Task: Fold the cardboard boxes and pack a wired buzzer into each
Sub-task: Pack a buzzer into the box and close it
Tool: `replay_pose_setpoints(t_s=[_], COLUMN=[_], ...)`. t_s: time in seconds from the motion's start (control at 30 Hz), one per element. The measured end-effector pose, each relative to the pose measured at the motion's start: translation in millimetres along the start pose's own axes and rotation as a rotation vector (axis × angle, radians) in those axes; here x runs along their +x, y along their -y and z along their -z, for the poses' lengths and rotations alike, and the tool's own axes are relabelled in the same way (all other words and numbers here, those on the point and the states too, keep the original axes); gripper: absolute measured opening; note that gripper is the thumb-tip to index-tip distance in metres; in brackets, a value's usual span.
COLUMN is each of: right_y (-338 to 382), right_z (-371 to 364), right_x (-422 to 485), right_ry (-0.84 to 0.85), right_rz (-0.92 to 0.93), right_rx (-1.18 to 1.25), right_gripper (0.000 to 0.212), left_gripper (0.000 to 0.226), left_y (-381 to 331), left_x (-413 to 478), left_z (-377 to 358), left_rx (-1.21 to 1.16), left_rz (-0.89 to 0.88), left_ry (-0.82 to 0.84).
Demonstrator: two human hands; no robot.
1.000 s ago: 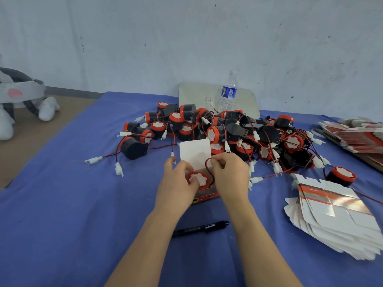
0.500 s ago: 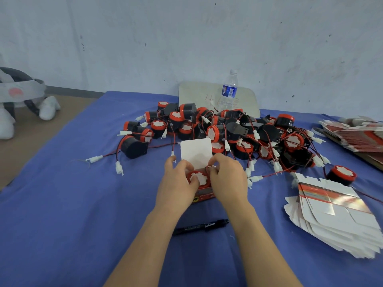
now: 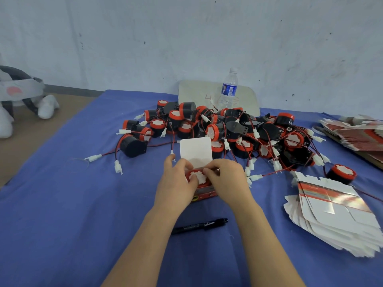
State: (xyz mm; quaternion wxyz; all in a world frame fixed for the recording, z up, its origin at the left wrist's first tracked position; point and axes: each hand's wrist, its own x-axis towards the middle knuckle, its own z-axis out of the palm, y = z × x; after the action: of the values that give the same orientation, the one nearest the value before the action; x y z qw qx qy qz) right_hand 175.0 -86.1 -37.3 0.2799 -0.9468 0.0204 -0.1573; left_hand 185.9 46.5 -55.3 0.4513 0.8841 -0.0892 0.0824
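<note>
A small red cardboard box stands on the blue cloth at the centre, its white lid flap raised behind it. A red-faced buzzer sits in the box's open top. My left hand grips the box's left side, thumb on the buzzer's face. My right hand holds the right side, its fingertips pressing at the buzzer's edge. The buzzer's wire is hidden under my hands. Behind lies a heap of black and red wired buzzers.
A stack of flat unfolded boxes lies at the right, another stack at the far right. A black marker lies near my forearms. A water bottle on a white board stands at the back. A plush toy sits on the floor left.
My right hand has moved left and down onto the buzzer, and the red wire loop seen beside the flap is tucked out of sight. My left thumb has slid onto the buzzer's face.
</note>
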Motion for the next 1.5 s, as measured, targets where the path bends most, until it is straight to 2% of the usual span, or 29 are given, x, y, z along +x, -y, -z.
replay_pose_setpoints(t_s=[0.13, 0.23, 0.5, 0.7, 0.87, 1.0, 1.13, 1.27, 1.37, 1.43, 1.5], right_y=[1.7, -0.4, -13.3, -9.9, -4.8, 6.1, 8.5, 1.4, -1.0, -1.8, -3.7], right_z=[-9.3, -9.1, 0.7, 5.6, 6.3, 5.0, 3.2, -1.4, -8.1, -9.8, -7.7], right_x=[3.4, 4.2, 7.3, 12.0, 13.4, 18.5, 14.4, 5.1, 0.5, -1.2, -2.1], right_ry=[-0.076, -0.074, 0.128, 0.214, 0.276, 0.305, 0.168, -0.037, -0.106, -0.134, -0.147], right_rz=[-0.051, -0.091, -0.140, -0.219, -0.255, -0.304, -0.276, -0.178, -0.035, 0.001, -0.003], right_rx=[-0.001, 0.003, 0.071, 0.140, 0.023, -0.163, -0.214, -0.116, 0.033, 0.129, 0.176], right_gripper=[0.012, 0.014, 0.018, 0.009, 0.023, 0.030, 0.032, 0.060, 0.068, 0.063, 0.043], left_gripper=[0.016, 0.015, 0.015, 0.021, 0.020, 0.022, 0.038, 0.055, 0.067, 0.074, 0.076], left_y=[-0.7, -0.5, -0.5, -0.2, 0.2, 0.2, 1.3, -2.2, -4.3, -4.9, -5.4], left_x=[-0.1, -0.6, -0.5, -0.9, -1.1, -1.2, -1.5, -5.4, -7.4, -7.8, -8.5], left_z=[0.4, 0.8, 0.8, 0.7, 0.5, -0.7, 0.4, -4.0, -6.2, -5.3, -4.1], left_rx=[0.005, 0.006, 0.003, 0.011, 0.019, 0.013, -0.025, -0.004, 0.046, 0.053, 0.069], left_rz=[-0.004, -0.008, 0.000, -0.021, -0.017, -0.023, -0.046, -0.060, -0.079, -0.093, -0.109], left_ry=[-0.007, -0.005, -0.006, -0.013, -0.008, -0.012, -0.056, -0.172, -0.227, -0.238, -0.255])
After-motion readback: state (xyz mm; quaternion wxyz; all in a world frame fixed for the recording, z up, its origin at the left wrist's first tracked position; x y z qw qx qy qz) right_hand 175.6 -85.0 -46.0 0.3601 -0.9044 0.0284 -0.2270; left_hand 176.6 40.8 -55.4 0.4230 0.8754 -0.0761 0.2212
